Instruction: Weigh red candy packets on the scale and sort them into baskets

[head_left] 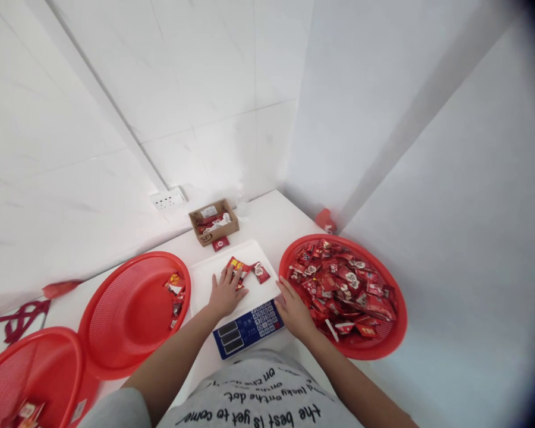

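Note:
My left hand (226,292) lies over the white tray (205,276) of a weighing scale, fingers spread on a red and yellow snack packet (237,264). Just right of it, a small red sachet with a white label (261,273) rests on the same tray. My right hand (293,310) is at the scale's right corner, fingers stretched out and nothing visible in them. It sits between the scale's blue keypad panel (249,330) and a red basket (403,309) heaped with red packets (339,282). The underside of both palms is hidden.
A small cardboard box (226,232) with packets stands behind the scale, a red sachet (220,243) before it. Two red baskets (91,321) (74,351) at left hold a few packets. A wall socket (168,198), a red ribbon (22,321) and walls border the table.

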Available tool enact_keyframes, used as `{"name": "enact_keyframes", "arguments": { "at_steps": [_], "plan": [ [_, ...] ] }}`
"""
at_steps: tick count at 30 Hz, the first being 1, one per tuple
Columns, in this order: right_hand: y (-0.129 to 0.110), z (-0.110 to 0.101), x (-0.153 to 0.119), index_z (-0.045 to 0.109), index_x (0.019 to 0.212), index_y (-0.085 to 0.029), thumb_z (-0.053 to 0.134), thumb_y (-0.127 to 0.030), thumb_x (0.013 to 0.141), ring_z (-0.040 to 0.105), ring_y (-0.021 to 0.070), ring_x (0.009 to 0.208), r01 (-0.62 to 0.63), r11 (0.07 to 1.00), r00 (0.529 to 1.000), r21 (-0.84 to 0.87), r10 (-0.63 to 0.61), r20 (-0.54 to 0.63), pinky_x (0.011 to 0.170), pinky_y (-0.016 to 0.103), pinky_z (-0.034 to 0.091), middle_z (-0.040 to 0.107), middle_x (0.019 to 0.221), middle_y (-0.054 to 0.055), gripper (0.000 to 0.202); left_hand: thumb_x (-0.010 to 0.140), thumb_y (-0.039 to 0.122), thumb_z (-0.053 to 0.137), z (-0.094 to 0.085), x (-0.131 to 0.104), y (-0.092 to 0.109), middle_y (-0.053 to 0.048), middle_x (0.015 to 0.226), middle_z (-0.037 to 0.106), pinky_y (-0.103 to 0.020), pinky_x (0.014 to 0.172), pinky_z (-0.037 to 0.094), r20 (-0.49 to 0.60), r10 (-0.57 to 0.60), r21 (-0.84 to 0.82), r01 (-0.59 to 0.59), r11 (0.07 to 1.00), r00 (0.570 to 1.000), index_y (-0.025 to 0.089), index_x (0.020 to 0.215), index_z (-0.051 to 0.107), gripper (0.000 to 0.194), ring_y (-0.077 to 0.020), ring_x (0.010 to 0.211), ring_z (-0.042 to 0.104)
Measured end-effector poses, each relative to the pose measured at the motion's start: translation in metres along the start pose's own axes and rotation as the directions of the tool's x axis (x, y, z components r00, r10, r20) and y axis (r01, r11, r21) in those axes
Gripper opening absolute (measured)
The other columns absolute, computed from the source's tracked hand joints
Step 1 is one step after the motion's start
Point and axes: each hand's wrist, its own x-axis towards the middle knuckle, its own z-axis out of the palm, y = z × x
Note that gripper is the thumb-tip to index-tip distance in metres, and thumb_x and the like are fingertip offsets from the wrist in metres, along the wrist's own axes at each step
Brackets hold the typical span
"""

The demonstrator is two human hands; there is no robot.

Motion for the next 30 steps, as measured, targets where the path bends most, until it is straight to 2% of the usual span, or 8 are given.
{"name": "enact_keyframes", "arguments": {
  "at_steps": [4,8,10,15,20,23,26,30],
  "plan": [
    [0.003,0.002,0.000,0.040,0.133,-0.018,0.041,-0.023,0.082,0.030,0.0193,0.132,0.004,1.000,1.000,0.027,-0.004,-0.012,0.109,0.038,0.030,0.034,0.144,0.008,0.052,0.087,0.056,0.034,-0.003,0.003,0.016,-0.011,0.152,0.013,-0.060,0.107,0.008,-0.082,0.001,0.046,0.003,0.999,0.997,0.026,0.143,0.020,0.065,-0.0319,0.139,0.004],
    [0.004,0.003,0.000,0.042,0.132,-0.019,0.041,-0.023,0.082,0.032,0.0191,0.132,0.002,0.999,1.000,0.038,-0.001,-0.025,0.108,0.037,0.030,0.034,0.144,0.007,0.050,0.086,0.058,0.033,0.005,0.011,0.035,-0.002,0.153,0.014,-0.059,0.108,0.005,-0.105,0.258,0.053,-0.253,0.966,0.961,0.034,0.142,0.019,0.062,-0.0300,0.139,0.004],
    [0.005,0.003,0.000,0.043,0.131,-0.018,0.041,-0.023,0.082,0.032,0.0193,0.132,0.007,0.999,1.000,0.040,-0.006,-0.031,0.108,0.037,0.030,0.034,0.144,0.008,0.049,0.086,0.058,0.034,0.010,0.015,0.041,0.000,0.152,0.015,-0.063,0.106,0.005,-0.080,0.304,0.054,-0.301,0.952,0.949,0.037,0.141,0.020,0.061,-0.0309,0.139,0.006],
    [0.007,0.003,0.001,0.045,0.130,-0.018,0.042,-0.022,0.082,0.033,0.0198,0.131,0.018,0.997,0.999,0.080,-0.014,-0.050,0.109,0.039,0.030,0.037,0.142,0.009,0.048,0.087,0.051,0.037,0.010,0.015,0.037,0.000,0.152,0.017,-0.069,0.102,0.007,-0.063,0.222,0.048,-0.220,0.974,0.973,0.037,0.139,0.026,0.055,-0.0332,0.138,0.010],
    [0.009,0.007,0.001,0.045,0.130,-0.020,0.045,-0.025,0.080,0.035,0.0194,0.130,0.024,0.980,0.996,0.195,-0.007,-0.090,0.109,0.039,0.030,0.039,0.141,0.008,0.050,0.088,0.040,0.040,-0.002,0.000,0.023,-0.005,0.144,0.036,-0.067,0.102,0.016,-0.112,0.171,0.010,-0.171,0.985,0.979,0.029,0.126,0.047,0.040,-0.0308,0.136,0.019],
    [0.018,0.007,0.005,0.043,0.131,-0.017,0.045,-0.034,0.082,0.037,0.0207,0.129,-0.032,0.958,0.989,0.284,0.072,-0.132,0.108,0.039,0.031,0.041,0.139,0.011,0.052,0.087,0.037,0.043,-0.005,-0.010,0.014,-0.009,0.136,0.045,-0.062,0.104,0.019,-0.163,0.128,-0.046,-0.137,0.989,0.978,0.024,0.120,0.052,0.036,-0.0288,0.133,0.027],
    [0.036,-0.001,0.017,0.041,0.132,-0.015,0.040,-0.038,0.085,0.040,0.0213,0.127,-0.132,0.954,0.970,0.268,0.180,-0.163,0.107,0.040,0.031,0.046,0.135,0.013,0.052,0.086,0.040,0.044,-0.004,-0.018,0.003,-0.011,0.142,0.037,-0.061,0.106,0.015,-0.199,0.022,-0.077,-0.038,0.996,0.980,0.023,0.127,0.047,0.045,-0.0311,0.135,0.021],
    [0.063,-0.015,0.045,0.038,0.134,-0.015,0.045,-0.025,0.081,0.030,0.0231,0.133,-0.205,0.979,0.970,-0.007,0.202,-0.135,0.108,0.040,0.026,0.037,0.141,0.014,0.054,0.086,0.046,0.041,0.000,-0.026,-0.008,-0.008,0.152,0.015,-0.064,0.102,0.017,-0.037,-0.103,-0.057,0.101,0.993,0.994,0.029,0.140,0.027,0.059,-0.0337,0.138,0.008]
  ]
}}
